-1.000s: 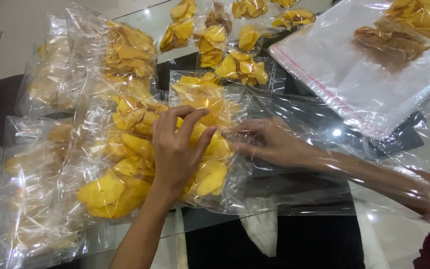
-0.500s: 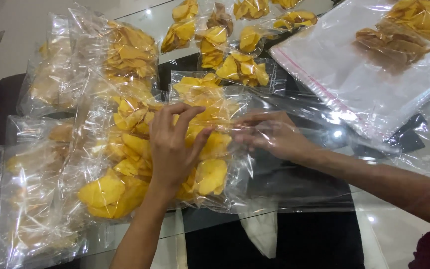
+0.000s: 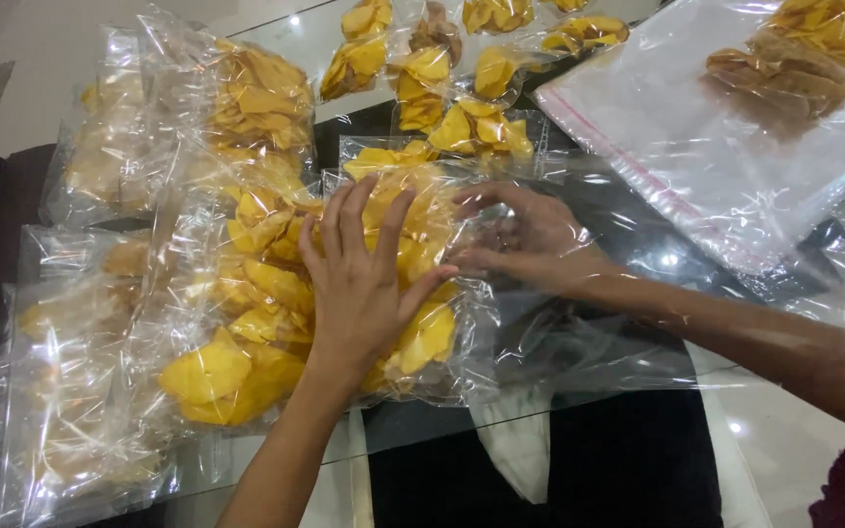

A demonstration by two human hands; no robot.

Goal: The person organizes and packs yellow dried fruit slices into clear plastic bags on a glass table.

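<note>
A clear plastic bag of yellow chips [image 3: 421, 337] lies flat on a glass table [image 3: 618, 406], its open end toward the right. My left hand [image 3: 364, 279] presses palm-down on the filled part of the bag, fingers spread. My right hand [image 3: 525, 240] rests on the bag's empty clear end [image 3: 579, 337], fingers bent and pinching the plastic just right of the chips.
Several filled bags of yellow chips [image 3: 198, 293] are stacked at the left. More small chip bags [image 3: 442, 73] lie at the far side. A large zip bag with brown and yellow chips [image 3: 735, 127] sits at the top right. The table's near edge runs below the bag.
My left hand slid slightly up over the chips. My right hand moved left along the clear end, closer to the chips, and its fingers curled onto the plastic.
</note>
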